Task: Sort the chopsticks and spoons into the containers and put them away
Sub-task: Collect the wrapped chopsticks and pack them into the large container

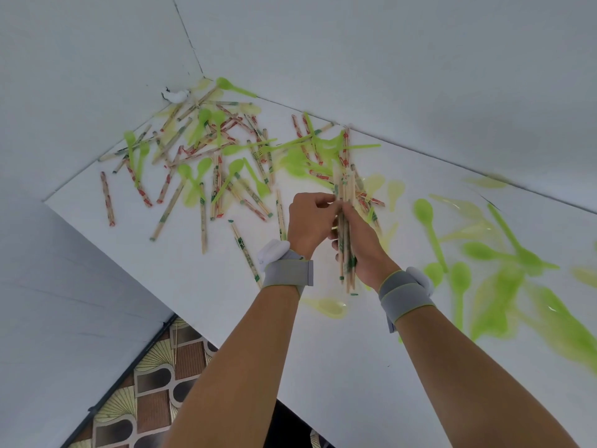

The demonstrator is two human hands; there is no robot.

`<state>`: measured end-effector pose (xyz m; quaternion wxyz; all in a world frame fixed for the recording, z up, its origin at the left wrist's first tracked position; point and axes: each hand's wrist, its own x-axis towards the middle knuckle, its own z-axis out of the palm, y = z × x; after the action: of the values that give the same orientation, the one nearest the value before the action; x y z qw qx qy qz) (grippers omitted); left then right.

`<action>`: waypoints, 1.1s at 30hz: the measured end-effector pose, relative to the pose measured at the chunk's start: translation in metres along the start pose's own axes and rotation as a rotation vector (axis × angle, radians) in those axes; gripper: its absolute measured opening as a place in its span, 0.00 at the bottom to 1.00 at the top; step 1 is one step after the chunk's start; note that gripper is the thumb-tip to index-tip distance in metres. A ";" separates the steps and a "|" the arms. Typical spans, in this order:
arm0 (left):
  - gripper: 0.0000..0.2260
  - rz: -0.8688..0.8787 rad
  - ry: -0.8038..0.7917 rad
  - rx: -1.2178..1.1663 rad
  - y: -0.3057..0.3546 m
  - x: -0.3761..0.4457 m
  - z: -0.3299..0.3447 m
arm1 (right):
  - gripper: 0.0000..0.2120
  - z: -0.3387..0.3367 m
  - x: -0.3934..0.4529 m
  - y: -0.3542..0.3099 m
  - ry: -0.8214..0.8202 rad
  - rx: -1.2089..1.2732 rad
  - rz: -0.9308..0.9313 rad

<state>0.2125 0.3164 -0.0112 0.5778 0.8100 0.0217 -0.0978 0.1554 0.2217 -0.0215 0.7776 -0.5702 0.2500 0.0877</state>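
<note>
Many wrapped chopsticks (pixel 206 176) and green plastic spoons (pixel 431 231) lying scattered across the white bench (pixel 323 367), beyond and to both sides of the hands, nearest loose ones just left of the left wrist. Right hand (pixel 358 247) wrapping round a bundle of chopsticks (pixel 345 202), long axis pointing away toward the wall, ends uneven. Left hand (pixel 308 221) pinching at the bundle's middle, seemingly squaring it up. No containers showing. Paper sleeves printed red or green; spoons translucent, some blurred at right
</note>
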 end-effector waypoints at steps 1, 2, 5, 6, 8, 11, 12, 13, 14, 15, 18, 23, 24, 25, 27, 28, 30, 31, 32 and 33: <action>0.10 0.005 0.002 -0.005 -0.002 0.000 0.000 | 0.19 0.001 0.002 0.001 0.002 0.002 -0.007; 0.10 0.010 0.002 -0.001 -0.004 0.000 0.000 | 0.20 0.002 0.003 0.002 0.002 0.003 -0.002; 0.06 0.011 -0.001 0.012 -0.010 0.000 -0.004 | 0.17 0.004 0.006 0.006 -0.014 0.038 0.041; 0.06 0.005 -0.003 0.012 -0.011 0.001 -0.006 | 0.16 0.005 0.006 0.008 -0.020 0.048 0.049; 0.07 -0.023 0.027 0.004 -0.014 0.004 -0.012 | 0.14 0.008 0.007 0.009 -0.018 0.061 0.054; 0.06 -0.047 0.179 0.095 -0.027 0.016 -0.026 | 0.09 0.012 0.012 0.011 0.006 0.036 0.080; 0.07 -0.061 0.221 0.148 -0.033 0.020 -0.032 | 0.07 0.014 0.014 0.011 0.006 0.015 0.090; 0.08 -0.078 0.244 0.212 -0.039 0.024 -0.038 | 0.06 0.015 0.015 0.011 0.001 -0.003 0.099; 0.09 -0.096 0.249 0.291 -0.044 0.027 -0.043 | 0.06 0.017 0.017 0.009 -0.005 -0.020 0.106; 0.10 -0.110 0.245 0.373 -0.050 0.029 -0.047 | 0.08 0.019 0.019 0.009 -0.013 -0.045 0.110; 0.13 -0.156 0.225 0.539 -0.059 0.033 -0.053 | 0.11 0.027 0.025 0.007 -0.016 -0.134 0.089; 0.12 -0.178 0.209 0.637 -0.067 0.038 -0.055 | 0.14 0.039 0.035 0.009 0.022 -0.163 0.095; 0.11 -0.184 0.212 0.635 -0.068 0.040 -0.055 | 0.14 0.041 0.036 0.010 0.025 -0.164 0.097; 0.10 -0.194 0.215 0.626 -0.069 0.041 -0.054 | 0.15 0.042 0.037 0.010 0.029 -0.164 0.097; 0.09 -0.224 0.223 0.584 -0.068 0.044 -0.054 | 0.15 0.045 0.039 0.011 0.030 -0.163 0.098; 0.08 -0.236 0.230 0.555 -0.067 0.044 -0.054 | 0.14 0.046 0.039 0.011 0.029 -0.157 0.098; 0.07 -0.239 0.249 0.488 -0.063 0.044 -0.058 | 0.13 0.047 0.038 0.011 0.027 -0.148 0.092; 0.07 -0.223 0.264 0.458 -0.061 0.044 -0.060 | 0.12 0.047 0.038 0.011 0.030 -0.145 0.087; 0.07 -0.196 0.281 0.432 -0.057 0.041 -0.063 | 0.11 0.047 0.037 0.010 0.034 -0.140 0.079; 0.07 -0.157 0.294 0.408 -0.052 0.039 -0.067 | 0.11 0.047 0.036 0.010 0.036 -0.136 0.071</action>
<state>0.2518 0.3935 -0.0460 0.3838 0.9111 0.1479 -0.0260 0.1961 0.2634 -0.0368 0.7288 -0.6140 0.2775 0.1219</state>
